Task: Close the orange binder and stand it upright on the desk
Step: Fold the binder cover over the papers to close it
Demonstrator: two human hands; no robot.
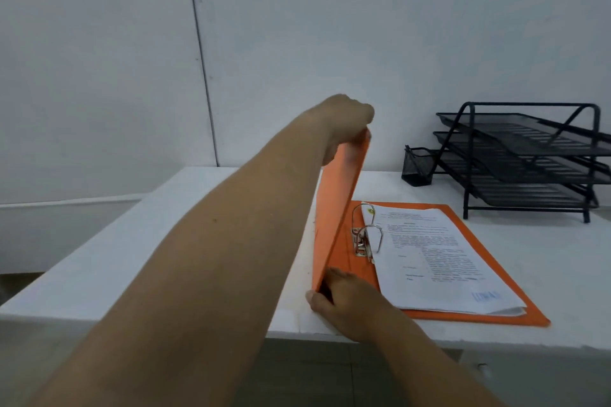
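The orange binder (340, 208) lies open on the white desk (165, 241). Its back cover is flat under a stack of printed white pages (439, 261) held on metal rings (367, 238). The front cover is lifted almost vertical. My left hand (347, 122) grips the far top corner of that raised cover. My right hand (344, 301) holds the near end of the binder at the spine, close to the desk's front edge.
A black mesh three-tier paper tray (529, 155) stands at the back right of the desk, with a small black mesh cup (418, 165) to its left. A grey-white wall rises behind the desk. The desk's front edge runs just below my right hand.
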